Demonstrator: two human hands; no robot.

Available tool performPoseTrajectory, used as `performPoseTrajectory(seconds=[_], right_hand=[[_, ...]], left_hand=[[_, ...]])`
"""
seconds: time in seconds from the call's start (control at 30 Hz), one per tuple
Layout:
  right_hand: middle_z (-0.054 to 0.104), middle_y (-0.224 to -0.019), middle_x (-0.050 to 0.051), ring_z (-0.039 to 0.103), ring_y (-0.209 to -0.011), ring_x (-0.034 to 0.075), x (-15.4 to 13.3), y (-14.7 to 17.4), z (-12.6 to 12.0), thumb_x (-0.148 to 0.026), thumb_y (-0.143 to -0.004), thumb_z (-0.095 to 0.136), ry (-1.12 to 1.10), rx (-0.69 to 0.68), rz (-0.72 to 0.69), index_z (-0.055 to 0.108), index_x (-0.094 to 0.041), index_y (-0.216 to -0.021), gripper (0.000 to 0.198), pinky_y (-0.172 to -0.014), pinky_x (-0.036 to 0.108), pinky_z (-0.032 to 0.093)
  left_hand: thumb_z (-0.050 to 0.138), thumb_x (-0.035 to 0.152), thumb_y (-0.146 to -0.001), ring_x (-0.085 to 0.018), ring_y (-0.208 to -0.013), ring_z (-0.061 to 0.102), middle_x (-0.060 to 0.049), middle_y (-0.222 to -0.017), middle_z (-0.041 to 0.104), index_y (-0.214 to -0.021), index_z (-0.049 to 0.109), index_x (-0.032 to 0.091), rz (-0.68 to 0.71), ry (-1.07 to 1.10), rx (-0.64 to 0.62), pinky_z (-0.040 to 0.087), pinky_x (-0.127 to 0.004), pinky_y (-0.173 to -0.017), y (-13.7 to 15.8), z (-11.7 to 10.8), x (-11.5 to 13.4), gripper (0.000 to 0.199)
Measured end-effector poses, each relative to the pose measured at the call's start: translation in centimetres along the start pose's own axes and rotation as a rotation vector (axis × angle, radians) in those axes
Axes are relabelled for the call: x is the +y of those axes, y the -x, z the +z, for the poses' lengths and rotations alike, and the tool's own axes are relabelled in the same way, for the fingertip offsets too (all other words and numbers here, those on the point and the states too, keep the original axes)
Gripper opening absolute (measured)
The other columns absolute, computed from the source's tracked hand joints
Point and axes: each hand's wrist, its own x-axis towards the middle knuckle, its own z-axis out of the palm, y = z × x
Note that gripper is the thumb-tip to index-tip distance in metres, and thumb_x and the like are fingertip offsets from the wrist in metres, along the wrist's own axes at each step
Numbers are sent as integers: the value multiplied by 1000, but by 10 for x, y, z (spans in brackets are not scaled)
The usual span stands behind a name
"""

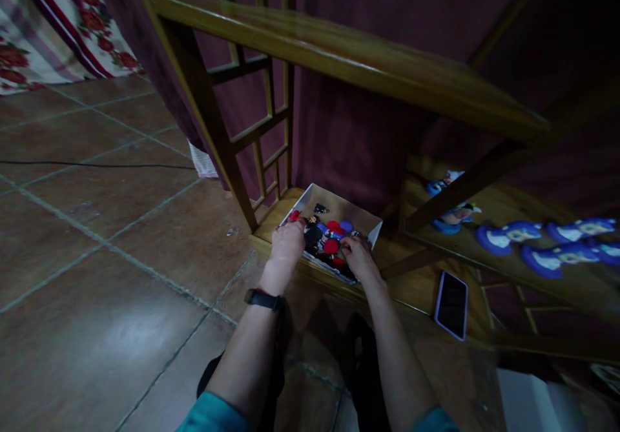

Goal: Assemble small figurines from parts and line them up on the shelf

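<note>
A shallow white box (371, 225) sits on the low wooden shelf, filled with several small figures that have red, blue and black round parts. My left hand (289, 241), below a dark wrist band (263, 299), reaches over the box's left front corner. Its fingers curl down by a red piece (294, 215); what they hold is hidden. At the box's right side, my right hand (359, 257) has bent fingers down among the figures, close to a red round piece (331, 246). Whatever is between those fingertips is too small to name.
A wooden shelf board (339, 44) crosses above the box, with a lattice side panel (261, 125) at left. To the right lie a phone (452, 306) and several blue-based figurines (508, 235). A dark cable (97, 164) runs over the tiled floor.
</note>
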Motion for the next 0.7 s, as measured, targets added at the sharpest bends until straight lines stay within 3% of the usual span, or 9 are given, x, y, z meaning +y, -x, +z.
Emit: performPoseTrajectory(seconds=[0.2, 0.5, 0.7], right_hand=[[52, -110, 6, 48, -105, 19, -10, 4, 12, -13, -74, 54, -4, -14, -6, 51, -24, -114, 42, -92, 31, 34], [56, -91, 1, 54, -83, 15, -10, 3, 13, -13, -72, 53, -104, -31, 38, 53, -22, -88, 19, -75, 27, 40], [60, -81, -2, 55, -75, 14, -1, -1, 14, -14, -70, 54, -165, -26, 47, 53, -22, -80, 13, -68, 25, 40]], left_hand=[[42, 22, -82, -24, -91, 61, -12, -91, 64, -106, 56, 17, 50, 27, -15, 44, -35, -82, 0, -4, 9, 28], [41, 15, -80, -22, -91, 61, -12, -93, 65, -119, 51, 22, 47, 90, -52, 45, -34, -80, -2, -1, 13, 40], [42, 13, -79, -21, -94, 60, -11, -98, 64, -119, 53, 26, 48, 180, -140, 46, -30, -79, -3, -2, 15, 43]])
